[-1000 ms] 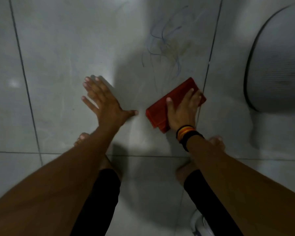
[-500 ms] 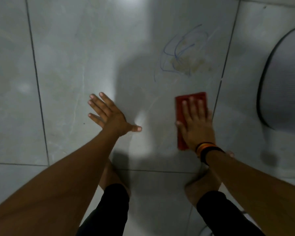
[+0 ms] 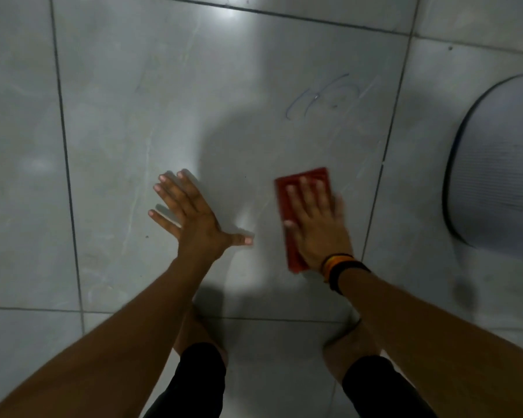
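Red cloth (image 3: 282,200) flat on grey tiled floor (image 3: 118,131), pressed under spread right hand (image 3: 317,224); left hand (image 3: 194,218) splayed on tile nearby, apart from cloth.

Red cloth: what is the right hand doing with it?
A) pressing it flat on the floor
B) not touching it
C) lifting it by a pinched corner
A: the right hand lies on the red cloth with straight fingers, pressing it flat against the floor tile.

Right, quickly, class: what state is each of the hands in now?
Left hand: open, fingers spread flat on the floor tile.
Right hand: open, straight fingers pressing the red cloth down.
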Motion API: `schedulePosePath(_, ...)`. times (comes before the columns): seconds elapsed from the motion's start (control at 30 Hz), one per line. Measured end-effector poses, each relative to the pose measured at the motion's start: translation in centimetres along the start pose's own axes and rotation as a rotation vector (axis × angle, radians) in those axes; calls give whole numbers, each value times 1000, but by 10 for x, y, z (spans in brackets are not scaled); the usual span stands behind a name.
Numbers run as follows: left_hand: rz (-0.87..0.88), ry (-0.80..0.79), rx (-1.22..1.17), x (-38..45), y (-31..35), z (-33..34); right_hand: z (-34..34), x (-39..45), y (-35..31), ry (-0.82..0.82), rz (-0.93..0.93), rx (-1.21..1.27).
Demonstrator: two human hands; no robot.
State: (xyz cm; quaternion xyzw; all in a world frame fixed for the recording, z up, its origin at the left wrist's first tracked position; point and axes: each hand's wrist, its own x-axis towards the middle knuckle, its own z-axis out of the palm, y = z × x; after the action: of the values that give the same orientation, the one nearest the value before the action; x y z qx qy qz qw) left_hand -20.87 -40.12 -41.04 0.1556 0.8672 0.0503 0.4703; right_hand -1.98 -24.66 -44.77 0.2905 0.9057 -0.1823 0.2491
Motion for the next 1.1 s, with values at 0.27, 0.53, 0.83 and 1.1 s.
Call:
schedulePosePath(0.27,-21,88,-49,45,9,5,-82,156,25,365,602,305)
schedulePosePath(0.53,-189,-79,17,38,30,-14,-31,69,-42,34,-402,-133)
schedulePosePath(0.83,-163,-38,41,42,22,-9,-65,134,-7,259,344,226)
schedulePosePath(1.1,-202,-80,71,42,29,-14,-19,72,-32,100,-382,-151)
